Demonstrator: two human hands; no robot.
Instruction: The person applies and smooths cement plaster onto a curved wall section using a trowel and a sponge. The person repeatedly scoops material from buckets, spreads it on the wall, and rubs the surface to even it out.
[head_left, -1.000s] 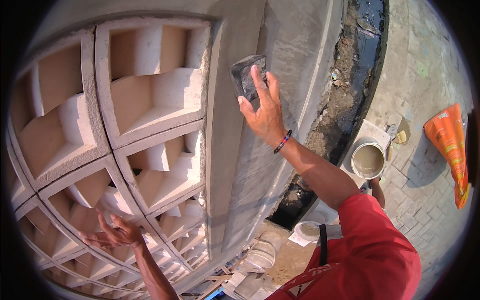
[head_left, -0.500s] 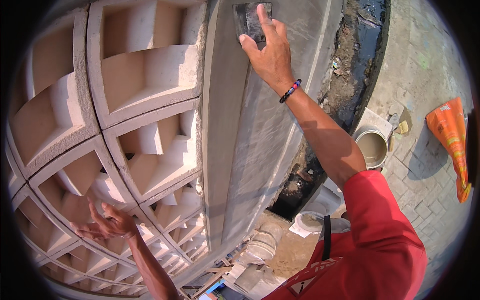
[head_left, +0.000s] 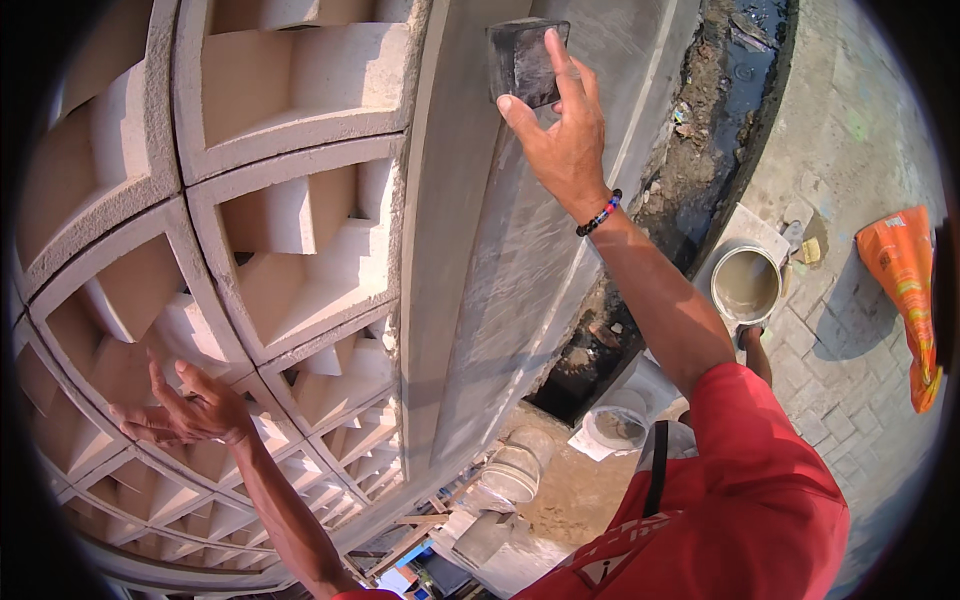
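Note:
My right hand [head_left: 570,145] reaches forward and grips a small dark, squarish block [head_left: 522,62], fingers on one edge and thumb on another. The block lies against the smooth grey cement strip [head_left: 500,260], whose surface has pale smears; whether it touches all over I cannot tell. On the left, my left hand [head_left: 190,405] has its fingers spread and nothing in them. It is in front of a wall of pale openwork blocks [head_left: 290,155]; contact with them is unclear. A beaded bracelet [head_left: 600,213] circles my right wrist.
A muddy drainage ditch [head_left: 700,190] with dark water runs alongside the cement. Beyond it, a bucket of grey liquid [head_left: 746,288] and an orange bag [head_left: 895,270] stand on paving. More buckets [head_left: 520,465], wood pieces and sandy ground lie toward the lower middle.
The view has shifted a little. In it, my right hand and the dark block sit farther right and lower; my left hand sits farther left. A foot now shows beside the bucket.

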